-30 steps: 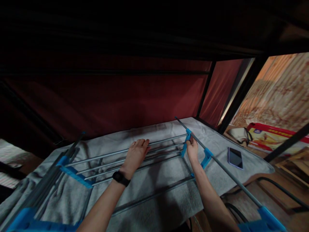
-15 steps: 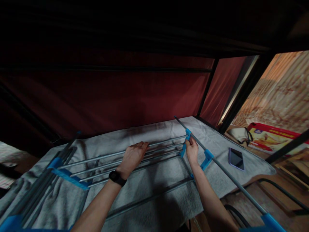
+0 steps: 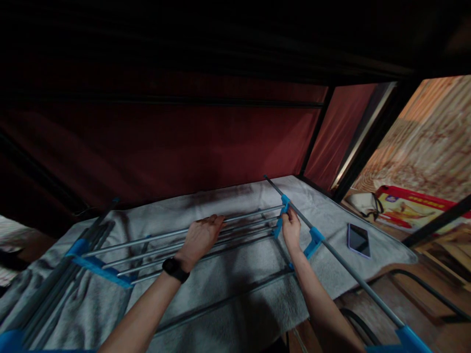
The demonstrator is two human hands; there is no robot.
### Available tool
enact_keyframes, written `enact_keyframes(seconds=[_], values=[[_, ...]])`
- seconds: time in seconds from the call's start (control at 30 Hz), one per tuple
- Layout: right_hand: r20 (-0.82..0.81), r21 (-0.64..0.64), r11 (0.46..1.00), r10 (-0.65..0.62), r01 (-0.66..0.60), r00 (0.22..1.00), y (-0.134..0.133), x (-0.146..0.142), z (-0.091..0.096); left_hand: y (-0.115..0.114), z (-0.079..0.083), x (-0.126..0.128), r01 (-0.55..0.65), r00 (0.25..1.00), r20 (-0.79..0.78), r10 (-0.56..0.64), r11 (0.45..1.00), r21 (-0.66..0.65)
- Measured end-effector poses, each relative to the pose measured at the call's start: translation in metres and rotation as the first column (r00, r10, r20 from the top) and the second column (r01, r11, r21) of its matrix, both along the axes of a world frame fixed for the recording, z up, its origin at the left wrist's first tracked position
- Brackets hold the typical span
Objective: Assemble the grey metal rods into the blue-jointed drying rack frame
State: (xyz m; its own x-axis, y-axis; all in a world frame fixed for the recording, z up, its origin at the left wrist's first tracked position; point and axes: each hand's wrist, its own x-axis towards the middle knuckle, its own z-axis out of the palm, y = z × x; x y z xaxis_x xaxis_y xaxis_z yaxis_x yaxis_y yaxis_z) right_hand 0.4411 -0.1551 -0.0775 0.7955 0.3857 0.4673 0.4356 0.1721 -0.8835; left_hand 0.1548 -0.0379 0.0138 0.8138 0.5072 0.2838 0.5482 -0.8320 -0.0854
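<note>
A rack of grey metal tubes (image 3: pixel 147 239) with blue plastic end pieces lies across a grey blanket (image 3: pixel 228 269). My left hand (image 3: pixel 202 233), with a black watch on the wrist, is curled over the far tube near its middle; its fingertips are partly hidden. At the right end, my right hand (image 3: pixel 291 228) pinches the blue end piece (image 3: pixel 278 226) where the tubes meet it. A longer side tube (image 3: pixel 353 273) passes just beyond that hand and carries another blue bracket (image 3: pixel 315 239). The left blue end piece (image 3: pixel 101 269) rests beside several grey tubes (image 3: pixel 55 294).
A phone (image 3: pixel 358 239) lies on the blanket to the right. Dark posts (image 3: pixel 362 142) and a dark red cloth wall (image 3: pixel 206 147) enclose the far side. Beyond the right edge are a red and yellow box (image 3: pixel 412 208) and a black curved metal bar (image 3: pixel 427 287).
Both hands keep their places on the rack. The rack and my hands appear slightly further left in view, along with a small shift of the camera.
</note>
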Motion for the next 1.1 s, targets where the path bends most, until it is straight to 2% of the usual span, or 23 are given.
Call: enact_keyframes(seconds=[0.33, 0.83, 1.1], values=[[0.019, -0.016, 1.000, -0.002, 0.002, 1.000, -0.0020, -0.0046, 0.0043, 0.0006, 0.0059, -0.0035, -0.012, 1.000, -0.007, 0.012, 0.999, -0.033], [-0.002, -0.028, 1.000, -0.006, 0.006, 1.000, -0.0004, -0.0046, 0.0029, 0.0026, 0.0071, -0.0051, -0.014, 1.000, 0.005, 0.014, 0.997, -0.072], [0.010, -0.020, 1.000, 0.012, -0.012, 1.000, 0.0002, -0.0040, 0.0009, 0.0042, 0.0065, -0.0043, -0.027, 1.000, 0.003, 0.027, 0.998, -0.053]])
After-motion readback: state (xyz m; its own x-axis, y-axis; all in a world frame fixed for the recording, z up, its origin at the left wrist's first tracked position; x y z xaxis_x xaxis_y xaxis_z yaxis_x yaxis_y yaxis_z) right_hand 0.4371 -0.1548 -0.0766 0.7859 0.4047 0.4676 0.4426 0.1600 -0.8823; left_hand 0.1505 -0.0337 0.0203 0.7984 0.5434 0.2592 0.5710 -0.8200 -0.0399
